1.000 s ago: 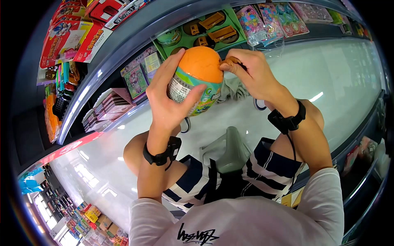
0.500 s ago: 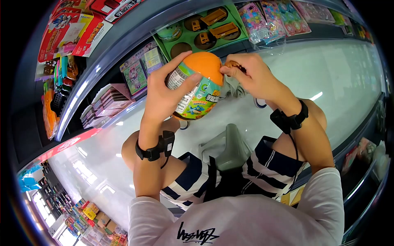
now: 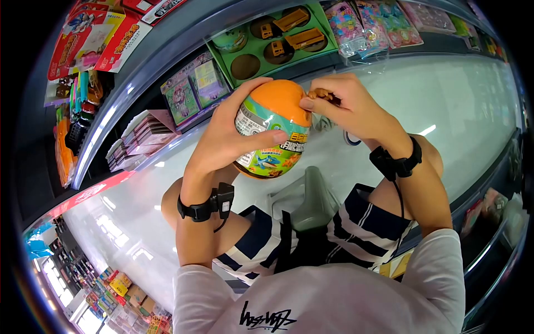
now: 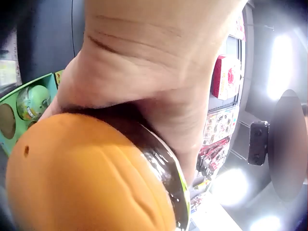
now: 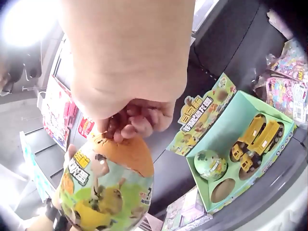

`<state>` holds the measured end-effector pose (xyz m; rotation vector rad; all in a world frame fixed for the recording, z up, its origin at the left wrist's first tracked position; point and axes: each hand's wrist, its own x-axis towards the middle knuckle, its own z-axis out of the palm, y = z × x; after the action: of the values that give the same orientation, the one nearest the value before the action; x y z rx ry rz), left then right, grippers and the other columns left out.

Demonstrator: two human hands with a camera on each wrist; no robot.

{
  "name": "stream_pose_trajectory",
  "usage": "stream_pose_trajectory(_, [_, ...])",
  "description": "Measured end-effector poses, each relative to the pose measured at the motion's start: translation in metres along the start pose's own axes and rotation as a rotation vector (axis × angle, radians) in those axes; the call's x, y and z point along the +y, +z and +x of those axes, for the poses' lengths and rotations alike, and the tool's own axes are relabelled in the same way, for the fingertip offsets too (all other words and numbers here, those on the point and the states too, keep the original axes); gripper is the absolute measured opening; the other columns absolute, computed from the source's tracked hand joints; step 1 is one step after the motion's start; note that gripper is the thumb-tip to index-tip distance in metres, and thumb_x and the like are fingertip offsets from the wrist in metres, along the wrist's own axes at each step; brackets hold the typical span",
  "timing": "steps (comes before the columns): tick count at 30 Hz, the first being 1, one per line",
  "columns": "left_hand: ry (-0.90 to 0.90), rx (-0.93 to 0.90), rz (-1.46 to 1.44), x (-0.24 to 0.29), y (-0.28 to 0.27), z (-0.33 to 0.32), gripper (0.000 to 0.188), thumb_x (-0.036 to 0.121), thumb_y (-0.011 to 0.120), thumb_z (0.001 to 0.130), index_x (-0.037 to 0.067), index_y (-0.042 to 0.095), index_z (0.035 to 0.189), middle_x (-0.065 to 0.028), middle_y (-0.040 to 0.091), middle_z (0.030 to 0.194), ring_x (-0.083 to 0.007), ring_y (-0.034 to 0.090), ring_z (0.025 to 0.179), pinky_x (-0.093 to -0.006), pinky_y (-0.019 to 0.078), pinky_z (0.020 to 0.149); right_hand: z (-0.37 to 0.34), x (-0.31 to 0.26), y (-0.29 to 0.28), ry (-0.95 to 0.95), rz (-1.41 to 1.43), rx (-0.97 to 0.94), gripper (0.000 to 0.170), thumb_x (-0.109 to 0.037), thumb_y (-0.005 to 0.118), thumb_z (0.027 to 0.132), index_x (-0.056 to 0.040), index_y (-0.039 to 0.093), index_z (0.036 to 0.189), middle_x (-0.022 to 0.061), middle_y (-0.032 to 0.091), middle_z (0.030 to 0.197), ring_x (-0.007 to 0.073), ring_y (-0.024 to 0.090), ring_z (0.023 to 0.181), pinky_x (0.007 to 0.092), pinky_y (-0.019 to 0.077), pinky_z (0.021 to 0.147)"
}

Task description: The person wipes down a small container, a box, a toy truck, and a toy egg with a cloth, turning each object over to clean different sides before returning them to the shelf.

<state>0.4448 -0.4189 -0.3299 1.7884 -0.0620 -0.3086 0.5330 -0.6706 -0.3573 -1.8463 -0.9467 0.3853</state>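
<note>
My left hand (image 3: 219, 136) holds a large toy egg (image 3: 277, 103) from its left side, thumb across the printed front. Its bare cap is orange; clear film and a green-blue printed label wrap the rest. In the left wrist view the smooth orange cap (image 4: 82, 173) fills the foreground, with a small hole near one edge. At the cap's right side, my right hand (image 3: 356, 108) has curled fingers and its thumb tip against the egg. The right wrist view shows those bunched fingertips (image 5: 137, 126) pinching at the orange end, just above the label; what exactly they pinch I cannot tell.
Beyond the egg, a green display box (image 3: 253, 49) on the shelf holds yellow toy trucks (image 3: 303, 40) and another egg (image 5: 210, 164). Boxed cards (image 3: 146, 139) and bagged toys (image 3: 384, 25) line the shelf. A grey stool (image 3: 311, 200) stands between the knees.
The egg has come lower and nearer the body, turning so more of its printed front shows. The left hand moved with it; the right hand stays at the cap's edge.
</note>
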Motion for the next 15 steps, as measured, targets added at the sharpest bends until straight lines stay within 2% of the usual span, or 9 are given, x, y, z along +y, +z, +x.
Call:
stream_pose_trajectory(4, [-0.032, 0.017, -0.193, -0.002, 0.001, 0.001, 0.081, 0.024, 0.091, 0.073, 0.002, 0.054, 0.142, -0.0116, 0.065, 0.128, -0.0202, 0.061, 0.118, -0.0343, 0.0476, 0.104, 0.002, 0.003, -0.004, 0.016, 0.006, 0.007, 0.029, -0.028, 0.074, 0.096, 0.0009, 0.07, 0.092, 0.0086, 0.06, 0.066, 0.0144, 0.053, 0.057, 0.0301, 0.0403, 0.055])
stream_pose_trajectory(6, [-0.044, 0.026, -0.264, -0.007, -0.003, -0.002, 0.079, 0.024, 0.089, 0.076, 0.001, 0.053, 0.143, -0.0117, 0.065, 0.129, -0.0212, 0.063, 0.118, -0.0353, 0.0489, 0.103, 0.004, 0.013, -0.002, -0.094, 0.269, 0.178, 0.032, -0.031, 0.072, 0.098, 0.0002, 0.071, 0.091, 0.0021, 0.062, 0.068, 0.01, 0.053, 0.06, 0.0281, 0.0408, 0.055])
stream_pose_trajectory(8, [-0.293, 0.169, -0.623, -0.017, -0.006, -0.005, 0.074, 0.029, 0.083, 0.084, 0.0, 0.052, 0.144, -0.0134, 0.065, 0.131, -0.0253, 0.066, 0.118, -0.0396, 0.0525, 0.103, 0.007, 0.016, -0.011, 0.029, 0.453, 0.228, 0.036, -0.033, 0.066, 0.101, 0.0, 0.07, 0.088, -0.0015, 0.062, 0.07, 0.0074, 0.053, 0.061, 0.0253, 0.0415, 0.055])
stream_pose_trajectory(9, [-0.292, 0.138, -0.791, -0.013, -0.003, -0.003, 0.066, 0.034, 0.074, 0.093, -0.001, 0.051, 0.144, -0.0157, 0.065, 0.133, -0.0287, 0.068, 0.117, -0.0431, 0.0555, 0.101, 0.008, 0.02, -0.015, 0.148, 0.444, 0.258, 0.039, -0.034, 0.061, 0.104, -0.0004, 0.069, 0.086, -0.0006, 0.061, 0.07, 0.0073, 0.052, 0.06, 0.0244, 0.0409, 0.055])
stream_pose_trajectory(10, [-0.283, 0.136, -0.792, -0.01, 0.001, -0.001, 0.066, 0.034, 0.074, 0.093, -0.001, 0.051, 0.144, -0.0157, 0.065, 0.133, -0.0287, 0.068, 0.117, -0.0431, 0.0555, 0.101, 0.011, 0.025, -0.019, 0.264, 0.432, 0.287, 0.042, -0.034, 0.056, 0.107, -0.0008, 0.068, 0.085, 0.0003, 0.06, 0.07, 0.0072, 0.052, 0.059, 0.0236, 0.0403, 0.054])
stream_pose_trajectory(12, [-0.444, 0.185, -1.21, -0.005, 0.01, 0.003, 0.062, 0.037, 0.069, 0.096, -0.001, 0.052, 0.142, -0.0171, 0.065, 0.133, -0.0292, 0.068, 0.117, -0.0434, 0.0562, 0.1, 0.009, 0.045, -0.011, 0.299, 0.327, 0.267, 0.043, -0.035, 0.052, 0.109, -0.0013, 0.07, 0.087, 0.0003, 0.061, 0.069, 0.0066, 0.052, 0.058, 0.0223, 0.0395, 0.054])
stream_pose_trajectory(13, [-0.329, 0.226, -1.036, -0.008, 0.016, 0.001, 0.057, 0.03, 0.072, 0.096, -0.001, 0.054, 0.14, -0.0163, 0.067, 0.128, -0.0271, 0.069, 0.115, -0.0403, 0.0571, 0.097, 0.009, 0.051, -0.003, 0.348, 0.363, 0.246, 0.041, -0.033, 0.054, 0.108, -0.0005, 0.069, 0.089, 0.0002, 0.06, 0.069, 0.0072, 0.053, 0.059, 0.0227, 0.041, 0.055])
stream_pose_trajectory(14, [-0.211, 0.351, -0.654, -0.018, 0.022, 0.001, 0.057, 0.023, 0.079, 0.092, -0.002, 0.056, 0.138, -0.0136, 0.069, 0.122, -0.023, 0.07, 0.107, -0.036, 0.0579, 0.091, 0.009, 0.056, 0.005, 0.396, 0.4, 0.219, 0.038, -0.032, 0.056, 0.107, 0.0004, 0.069, 0.092, 0.0, 0.059, 0.068, 0.0079, 0.054, 0.059, 0.0232, 0.0426, 0.055])
stream_pose_trajectory(15, [-0.209, 0.343, -0.65, -0.019, 0.022, 0.001, 0.057, 0.02, 0.08, 0.09, -0.002, 0.057, 0.137, -0.0128, 0.069, 0.119, -0.0205, 0.07, 0.103, -0.0339, 0.0577, 0.088, 0.011, 0.053, 0.01, 0.319, 0.422, 0.251, 0.041, -0.036, 0.051, 0.109, 0.0011, 0.069, 0.111, 0.0065, 0.067, 0.089, 0.0116, 0.062, 0.072, 0.0257, 0.0471, 0.065])
